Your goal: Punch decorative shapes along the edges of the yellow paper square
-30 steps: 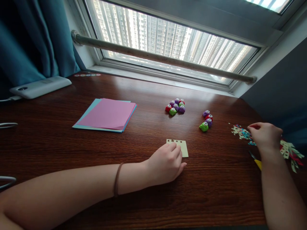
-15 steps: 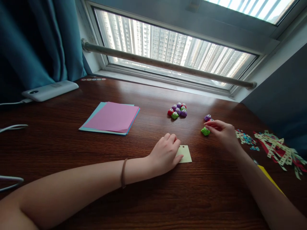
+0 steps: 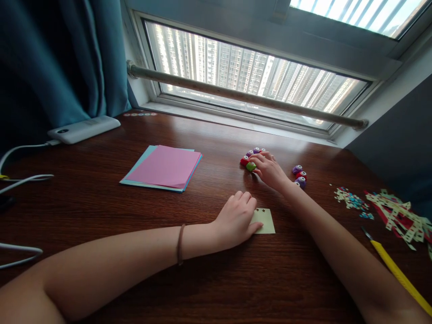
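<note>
My left hand (image 3: 236,220) lies flat on the left part of a small pale yellow card (image 3: 266,222) with tiny star holes along its top edge, pinning it to the wooden desk (image 3: 101,207). My right hand (image 3: 269,170) reaches forward, fingers curled over a cluster of small paper punches (image 3: 250,163) in red, green and purple. Its fingertips touch them, and the hand hides whether it grips one. A second small group of purple and red punches (image 3: 299,175) sits just right of my right wrist.
A stack of pink and blue paper sheets (image 3: 164,167) lies to the left. Punched confetti (image 3: 351,199) and cut paper strips (image 3: 398,216) lie at the right, with a yellow-handled tool (image 3: 394,270) nearer me. A white power bank (image 3: 84,129) with cables sits far left by the curtain.
My right hand moved left from the confetti pile, past the right group of punches, to the left cluster. My left hand stayed on the card. The view shifted slightly.
</note>
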Demonstrator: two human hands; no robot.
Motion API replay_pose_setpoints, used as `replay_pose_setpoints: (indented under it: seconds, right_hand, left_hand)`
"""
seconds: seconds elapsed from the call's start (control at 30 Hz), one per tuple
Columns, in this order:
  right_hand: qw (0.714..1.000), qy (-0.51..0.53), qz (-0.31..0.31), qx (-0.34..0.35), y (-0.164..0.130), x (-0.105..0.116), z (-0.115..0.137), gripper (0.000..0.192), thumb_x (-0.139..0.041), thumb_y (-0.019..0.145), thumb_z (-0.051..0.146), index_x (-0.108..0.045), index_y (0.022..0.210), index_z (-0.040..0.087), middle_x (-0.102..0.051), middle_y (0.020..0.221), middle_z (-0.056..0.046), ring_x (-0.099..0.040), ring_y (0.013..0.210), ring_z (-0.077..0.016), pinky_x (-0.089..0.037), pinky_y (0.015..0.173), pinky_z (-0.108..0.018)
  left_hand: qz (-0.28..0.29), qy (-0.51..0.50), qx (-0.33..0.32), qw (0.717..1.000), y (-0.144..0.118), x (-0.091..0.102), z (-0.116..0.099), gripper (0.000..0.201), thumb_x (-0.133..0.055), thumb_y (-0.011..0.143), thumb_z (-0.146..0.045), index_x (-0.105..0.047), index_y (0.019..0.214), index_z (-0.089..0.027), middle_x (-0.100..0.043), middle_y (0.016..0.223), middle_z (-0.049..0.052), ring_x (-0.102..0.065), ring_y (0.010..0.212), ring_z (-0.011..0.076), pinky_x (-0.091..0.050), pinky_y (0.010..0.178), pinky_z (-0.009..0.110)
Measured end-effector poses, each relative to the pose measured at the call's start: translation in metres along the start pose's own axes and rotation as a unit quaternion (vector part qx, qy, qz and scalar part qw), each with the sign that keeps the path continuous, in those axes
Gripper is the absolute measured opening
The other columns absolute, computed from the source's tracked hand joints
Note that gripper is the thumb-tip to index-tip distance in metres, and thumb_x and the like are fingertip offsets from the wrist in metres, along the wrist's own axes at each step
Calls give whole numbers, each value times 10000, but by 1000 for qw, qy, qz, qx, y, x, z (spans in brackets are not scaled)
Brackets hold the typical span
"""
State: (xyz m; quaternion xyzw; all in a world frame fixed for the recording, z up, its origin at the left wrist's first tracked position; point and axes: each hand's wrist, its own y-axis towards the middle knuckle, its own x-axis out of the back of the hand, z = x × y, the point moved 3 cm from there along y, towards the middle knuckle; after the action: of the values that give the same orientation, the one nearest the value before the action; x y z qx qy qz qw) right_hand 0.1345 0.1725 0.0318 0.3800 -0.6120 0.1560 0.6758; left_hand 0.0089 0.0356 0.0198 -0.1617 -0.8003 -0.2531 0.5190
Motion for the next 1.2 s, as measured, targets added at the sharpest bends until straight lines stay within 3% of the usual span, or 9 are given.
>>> replay_pose_setpoints:
  seconds: [0.2, 0.3, 0.37, 0.57, 0.67, 1.2]
  right_hand:
    - [992, 119, -34, -29, -23, 16, 5, 112, -536, 835, 163, -548, 945, 152, -558, 976, -83, -528, 922, -207, -439, 838, -339]
    - [966, 239, -64, -74, -54, 30, 13, 147, -591, 813, 229, -549, 941, 170, -545, 933, -46, -563, 823, -158, -485, 746, -283]
    - [949, 295, -50, -94, -79, 35, 19, 159, -610, 800, 243, -564, 938, 179, -545, 899, -30, -570, 800, -145, -503, 729, -271]
    - [916, 358, -14, -182, -128, 37, 21, 213, -630, 785, 269, -583, 977, 190, -583, 933, -34, -587, 811, -157, -522, 750, -303]
    - [902, 384, 1, -197, -134, 35, 21, 251, -638, 779, 286, -582, 1003, 189, -602, 937, -36, -590, 853, -172, -522, 775, -313]
    - [933, 321, 3, -161, -133, 40, 32, 289, -672, 760, 283, -578, 1016, 188, -616, 918, -20, -564, 773, -140, -485, 712, -279]
  left_hand:
    - [1, -21, 8, 1000, 1, -2, 1, 301, -648, 768, -377, -498, 914, -161, -528, 957, 67, -464, 912, 245, -432, 791, 375]
    - [7, -36, 10, 999, 1, -2, 2, 324, -653, 763, -369, -495, 959, -166, -517, 996, 72, -457, 938, 247, -422, 823, 378]
    - [16, -48, 12, 999, 2, -2, 2, 331, -655, 761, -367, -497, 980, -175, -511, 1010, 70, -455, 949, 247, -419, 831, 374]
    - [40, -86, 25, 995, 6, -3, 6, 321, -677, 746, -359, -528, 963, -174, -514, 995, 70, -454, 950, 248, -417, 836, 374]
    - [45, -102, 30, 993, 7, -3, 6, 291, -688, 739, -351, -534, 916, -179, -511, 992, 65, -453, 949, 243, -417, 837, 369]
    - [32, -85, 17, 996, 5, -5, 7, 331, -693, 730, -375, -522, 928, -173, -510, 988, 61, -443, 937, 244, -420, 830, 380]
